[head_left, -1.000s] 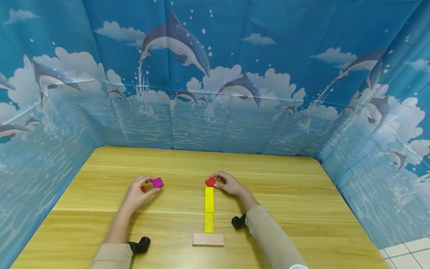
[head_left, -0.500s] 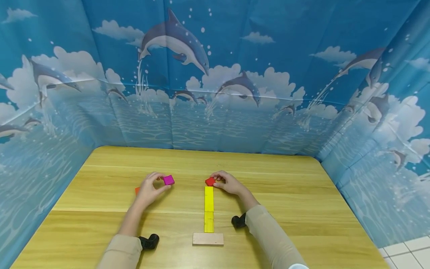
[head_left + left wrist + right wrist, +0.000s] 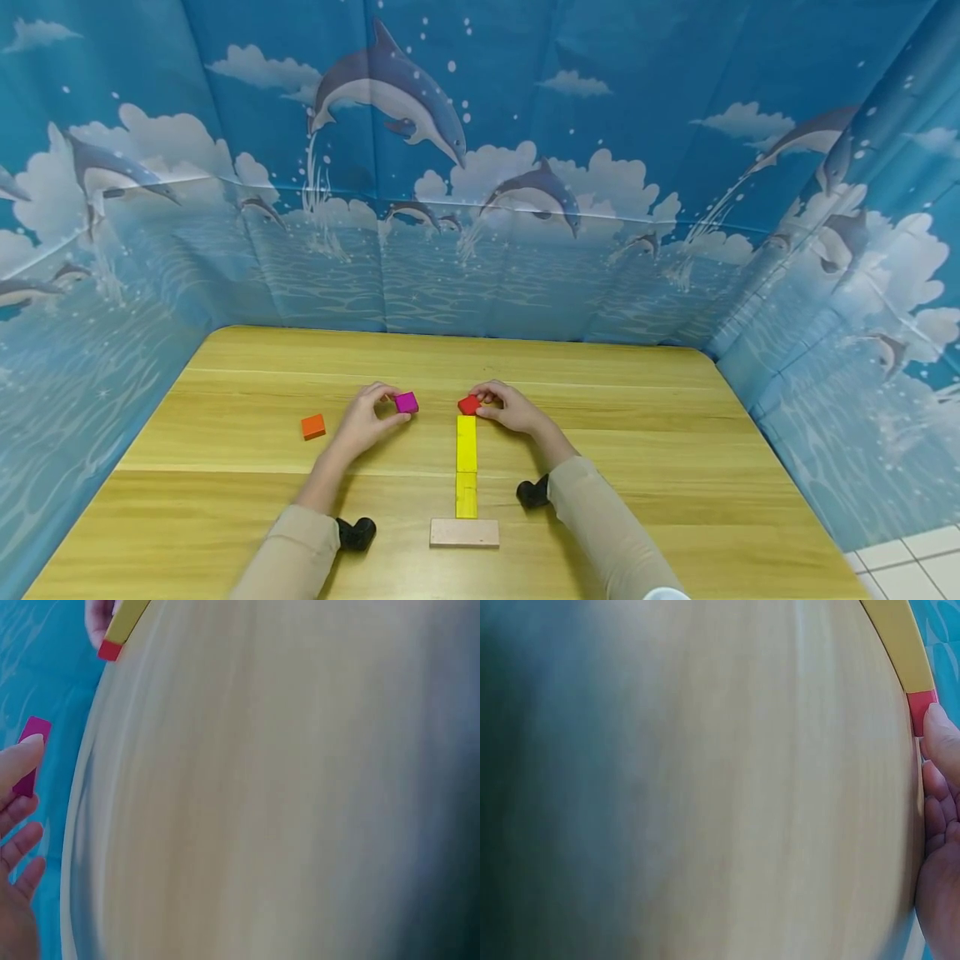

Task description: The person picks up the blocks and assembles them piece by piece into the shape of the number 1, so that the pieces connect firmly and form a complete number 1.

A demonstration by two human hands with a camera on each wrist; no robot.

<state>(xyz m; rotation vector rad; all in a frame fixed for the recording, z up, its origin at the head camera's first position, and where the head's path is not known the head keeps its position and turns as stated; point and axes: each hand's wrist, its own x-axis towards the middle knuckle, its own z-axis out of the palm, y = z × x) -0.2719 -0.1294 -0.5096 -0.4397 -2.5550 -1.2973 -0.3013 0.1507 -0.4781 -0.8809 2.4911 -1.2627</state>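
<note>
A pale block (image 3: 464,533) lies crosswise before lined-up yellow blocks (image 3: 467,446); leftward, an orange block (image 3: 312,427) rests on the surface (image 3: 637,392). Farther, the right hand (image 3: 513,411) pinches a red block (image 3: 469,405), seemingly steadying the row's end; the left hand (image 3: 367,422) pinches a purple block (image 3: 407,402), likely leaving its red-facing side free.

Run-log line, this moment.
left hand: holds magenta block; right hand: holds red block at end of yellow row; orange block: on table

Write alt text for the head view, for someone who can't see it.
A person's left hand pinches a magenta block while the right hand holds a red block at the far end of a row of yellow blocks on a wood-grain table. An orange block lies farther left.
</note>
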